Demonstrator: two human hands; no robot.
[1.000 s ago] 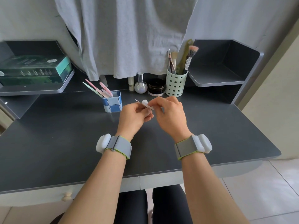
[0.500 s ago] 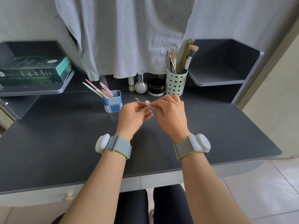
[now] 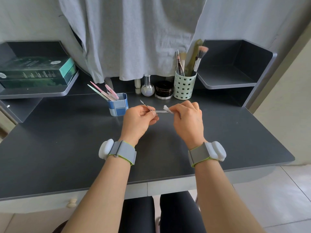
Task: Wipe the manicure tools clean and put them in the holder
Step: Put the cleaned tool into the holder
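My left hand (image 3: 140,119) pinches a thin metal manicure tool (image 3: 160,111) near its middle, above the dark desk (image 3: 67,145). The tool's pointed end (image 3: 142,102) sticks up and to the left past my fingers. My right hand (image 3: 187,117) pinches a small white wipe (image 3: 166,108) around the tool's right end. The blue checked holder (image 3: 118,106) stands just left of my left hand, with several pink and pale green nail files (image 3: 102,91) leaning out of it.
A pale green perforated cup (image 3: 184,86) with brushes stands behind my right hand. Beside it are a black jar (image 3: 164,90), a round glass bottle (image 3: 147,86) and a small tube (image 3: 137,86). A green box (image 3: 37,71) lies on the left shelf. Grey cloth (image 3: 134,36) hangs behind.
My right hand has slid the white wipe to the right along the tool, away from my left hand, baring more of the metal shaft. My left hand has stayed nearly in place.
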